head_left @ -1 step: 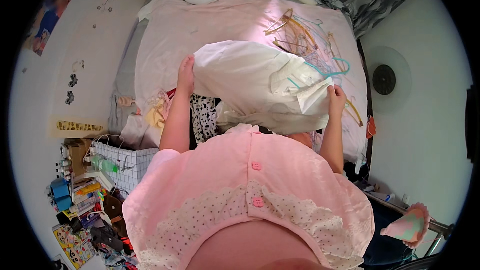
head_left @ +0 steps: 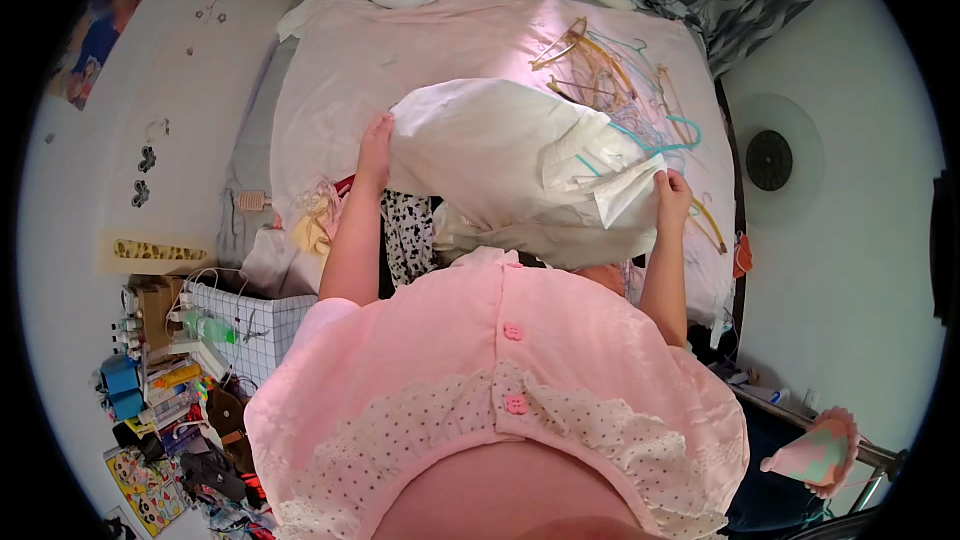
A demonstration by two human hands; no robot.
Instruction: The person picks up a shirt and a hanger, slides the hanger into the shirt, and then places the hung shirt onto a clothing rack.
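Observation:
A white garment (head_left: 480, 150), apparently a shirt, is stretched between my two hands above the bed. My left hand (head_left: 376, 145) pinches its far-left edge. At the other end my right hand (head_left: 674, 198) grips a folded edge near the collar or opening. A teal hanger (head_left: 683, 132) sits in the garment's right part. Its hook sticks out beyond the cloth, and a short piece of it shows through a gap. Below the garment, partly covered, lie a black-and-white patterned cloth (head_left: 406, 230) and other clothes.
Several loose hangers (head_left: 590, 65) lie piled on the pink bedspread (head_left: 430, 35) at the far right. A cream and yellow cloth (head_left: 318, 220) rests to my left. A grid-patterned box (head_left: 275, 325) and clutter stand lower left. A fan (head_left: 768, 159) is on the right.

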